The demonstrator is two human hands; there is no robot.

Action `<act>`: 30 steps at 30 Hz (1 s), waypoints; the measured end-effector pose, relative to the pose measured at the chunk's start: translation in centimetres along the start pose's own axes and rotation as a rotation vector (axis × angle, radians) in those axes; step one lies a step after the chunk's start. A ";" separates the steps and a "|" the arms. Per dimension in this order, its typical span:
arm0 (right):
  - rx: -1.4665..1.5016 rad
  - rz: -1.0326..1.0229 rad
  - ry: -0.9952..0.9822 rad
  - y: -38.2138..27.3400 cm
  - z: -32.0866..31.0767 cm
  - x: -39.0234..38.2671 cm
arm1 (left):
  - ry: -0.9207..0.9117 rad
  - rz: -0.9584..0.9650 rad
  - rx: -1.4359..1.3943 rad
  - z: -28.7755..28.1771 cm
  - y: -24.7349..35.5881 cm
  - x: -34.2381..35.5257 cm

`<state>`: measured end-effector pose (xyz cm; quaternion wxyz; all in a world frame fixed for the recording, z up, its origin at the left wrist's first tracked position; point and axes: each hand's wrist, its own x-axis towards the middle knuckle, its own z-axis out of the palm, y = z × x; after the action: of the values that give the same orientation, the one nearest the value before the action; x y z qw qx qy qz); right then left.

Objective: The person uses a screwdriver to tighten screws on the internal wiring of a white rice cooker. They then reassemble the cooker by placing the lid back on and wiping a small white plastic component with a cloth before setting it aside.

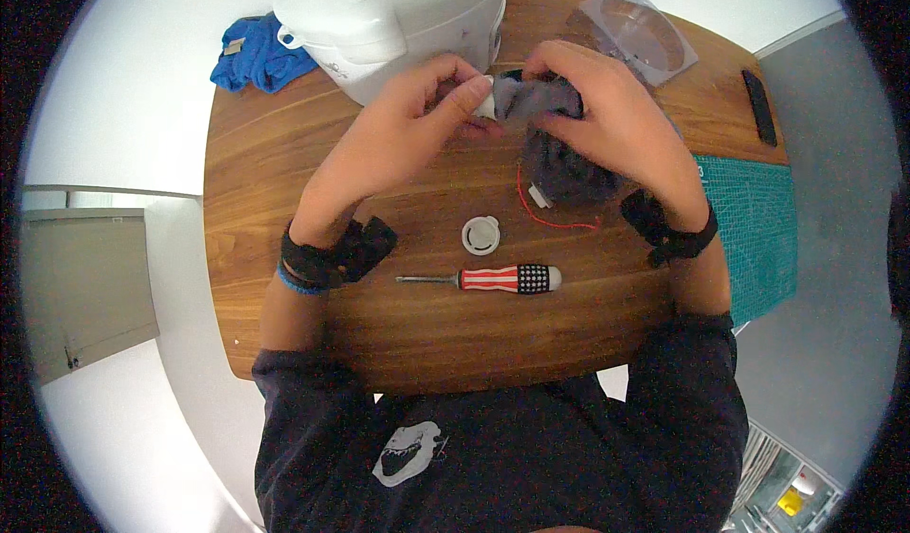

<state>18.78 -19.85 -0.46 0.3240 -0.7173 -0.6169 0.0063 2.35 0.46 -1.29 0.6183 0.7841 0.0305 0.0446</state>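
My left hand [431,107] is closed, its thumb and fingers pinching a small white part [487,102] whose kind is mostly hidden. Against that part lies a dark grey cloth [536,100], gripped by my right hand [602,97]. A larger bunch of grey cloth hangs below the right palm down to the table. From beside it a thin red wire [531,213] curves across the wood, near a small white connector [540,197]. Closer to me are a round white cap [481,235] and a screwdriver [507,279] with a striped and starred handle, its shaft pointing left.
A big white plastic appliance [398,26] stands at the back of the wooden table [284,182], with a blue cloth [261,54] to its left. Back right lies a clear plastic piece [637,36]. A black remote-like bar [759,107] and a green cutting mat [758,239] are at the right.
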 end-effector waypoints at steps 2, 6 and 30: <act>-0.033 -0.020 -0.015 0.2 -0.5 0.0 | -0.012 0.030 -0.113 -0.4 -1.0 0.3; -0.047 -0.098 -0.010 -1.1 -1.4 0.4 | -0.027 0.052 -0.121 -0.6 -1.5 0.4; -0.049 -0.100 -0.023 -1.4 -0.1 0.1 | 0.045 0.113 0.161 0.3 -0.3 -0.4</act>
<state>17.62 -19.76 0.31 0.2992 -0.6930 -0.6557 -0.0170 2.02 0.23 -1.61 0.5491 0.8304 0.0036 0.0945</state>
